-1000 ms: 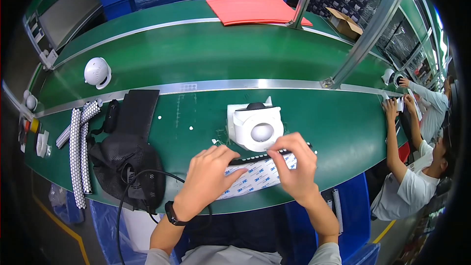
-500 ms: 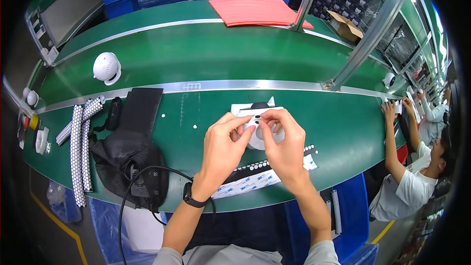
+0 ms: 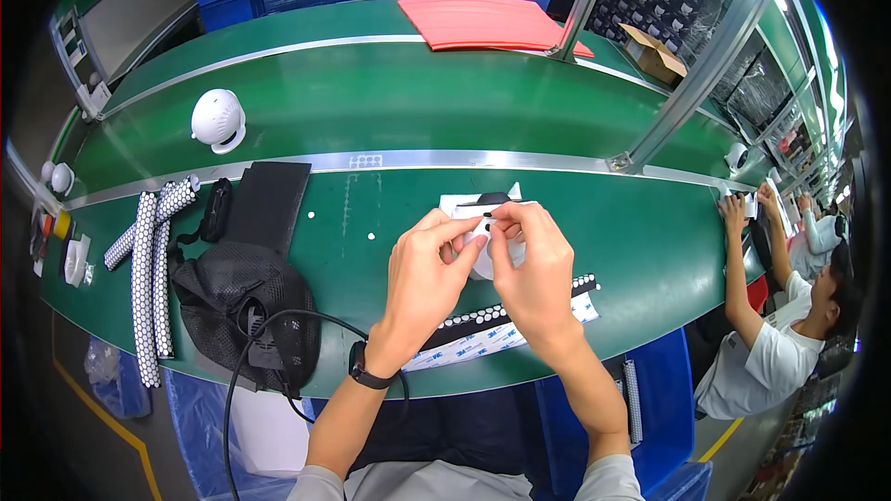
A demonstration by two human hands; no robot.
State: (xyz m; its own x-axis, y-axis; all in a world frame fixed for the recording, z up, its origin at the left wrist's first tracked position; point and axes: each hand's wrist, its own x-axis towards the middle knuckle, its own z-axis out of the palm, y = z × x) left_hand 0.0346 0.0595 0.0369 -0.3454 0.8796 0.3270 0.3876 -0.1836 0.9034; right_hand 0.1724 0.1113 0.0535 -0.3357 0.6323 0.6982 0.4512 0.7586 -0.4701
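My left hand (image 3: 429,274) and my right hand (image 3: 531,269) meet fingertip to fingertip above the middle of the bench. My right thumb and index finger are closed on a small black pad (image 3: 488,227), with another dark spot at the index tip. The left thumb and index finger are pinched right beside it; what they hold is hidden. Just under my fingers sits a white round device (image 3: 484,265) in front of a white block with a dark top (image 3: 494,198). Nearer to me, partly under my wrists, lies a black strip of white dots (image 3: 471,321) on printed white backing paper.
Left on the bench are dotted rolls (image 3: 146,288), a black mesh bag (image 3: 246,311) with a cable, and a dark flat sheet (image 3: 269,207). A white ball-shaped device (image 3: 218,119) stands on the green belt beyond the metal rail. A co-worker (image 3: 766,334) sits at the right.
The white ball-shaped device on the belt has shifted to the right. My hands stay pinched together over the round device, with small finger movements.
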